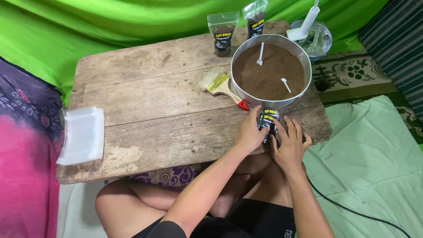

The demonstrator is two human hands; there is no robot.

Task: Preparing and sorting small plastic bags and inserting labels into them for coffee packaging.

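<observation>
While the person sits cross-legged at the low wooden worktop (145,101), both hands are on one small black pouch (268,121) at the near edge. The left hand (250,132) lies on the pouch's left side with fingers together, and the right hand (291,143) presses beside its right side with fingers spread flat. The pouch stands between the two hands, touching both.

Just beyond the hands is a round metal pan (304,83) full of brown powder, with two small white spoons (261,55) lying in the powder. To the left of the pan, near the left hand, lies a paintbrush (222,86) with a red tip on its handle. Farther away stand two clear pouches (223,33) partly filled with powder. Far to the left of the hands, a stack of clear plastic bags (81,134) rests on the worktop's corner.
</observation>
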